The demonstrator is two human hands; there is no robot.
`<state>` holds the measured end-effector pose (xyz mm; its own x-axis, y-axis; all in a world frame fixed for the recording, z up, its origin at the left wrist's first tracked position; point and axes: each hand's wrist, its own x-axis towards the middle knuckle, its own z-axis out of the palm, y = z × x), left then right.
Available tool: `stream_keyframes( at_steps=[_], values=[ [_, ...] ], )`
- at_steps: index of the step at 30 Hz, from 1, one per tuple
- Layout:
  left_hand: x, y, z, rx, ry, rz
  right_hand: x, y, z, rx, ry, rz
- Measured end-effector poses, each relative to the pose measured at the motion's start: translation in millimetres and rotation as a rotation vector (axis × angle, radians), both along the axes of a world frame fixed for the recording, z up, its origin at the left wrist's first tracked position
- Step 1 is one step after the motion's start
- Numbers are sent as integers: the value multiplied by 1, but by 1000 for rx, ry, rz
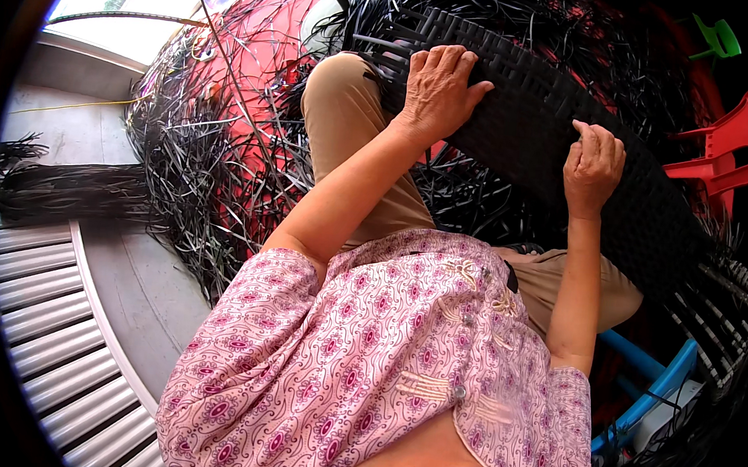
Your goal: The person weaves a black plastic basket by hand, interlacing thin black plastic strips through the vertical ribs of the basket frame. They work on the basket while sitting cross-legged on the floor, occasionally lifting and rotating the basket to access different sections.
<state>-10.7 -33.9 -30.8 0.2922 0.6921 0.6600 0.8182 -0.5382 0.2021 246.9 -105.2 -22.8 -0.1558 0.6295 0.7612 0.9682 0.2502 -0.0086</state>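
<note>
A long black woven panel of flat strips (517, 131) lies slanted across my knees, from upper middle to lower right. Loose strip ends stick out at its left end. My left hand (438, 90) rests on the panel near that end, palm down, with the fingers stretched toward the far edge and the thumb apart. Farther right, my right hand (595, 168) is over the panel with its fingers curled in and the index finger bent outward. Whatever those fingers may pinch is too small or too dark to make out.
Heaps of loose black strips (200, 129) cover a red surface (276, 18). A bundle of strips (77, 194) lies at left above a slatted metal rack (68, 326). At right stand a red plastic chair (726, 148), a green one (718, 38) and a blue plastic piece (669, 384).
</note>
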Motion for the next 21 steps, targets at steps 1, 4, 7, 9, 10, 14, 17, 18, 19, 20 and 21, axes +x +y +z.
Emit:
stream_keyframes(
  at_steps=[1,4,7,9,10,14,17,18,19,20,21],
  values=[
    [0,0,-1,-2,4,38,0,0,1,-1,3,8],
    [0,2,-2,19,8,80,1,1,-1,0,1,17],
    [0,6,-3,8,14,63,1,3,0,1,0,9],
    [-2,8,-4,-13,21,45,2,4,0,-2,4,8],
    [-3,4,-3,-45,45,43,3,4,-1,-3,7,6],
    [-13,-7,-2,-51,68,16,3,-1,-1,-15,5,7],
    [-19,-8,-1,-70,60,-1,1,-3,-1,-19,15,13],
    [-20,-6,1,-70,-6,-7,1,-2,-1,-12,16,15],
    [-20,-1,3,-57,-49,-3,2,0,-1,-8,13,16],
    [-21,2,4,-55,-25,11,3,1,-1,-4,11,16],
    [-23,6,5,-54,-1,24,3,0,-1,-7,10,20]
  ],
)
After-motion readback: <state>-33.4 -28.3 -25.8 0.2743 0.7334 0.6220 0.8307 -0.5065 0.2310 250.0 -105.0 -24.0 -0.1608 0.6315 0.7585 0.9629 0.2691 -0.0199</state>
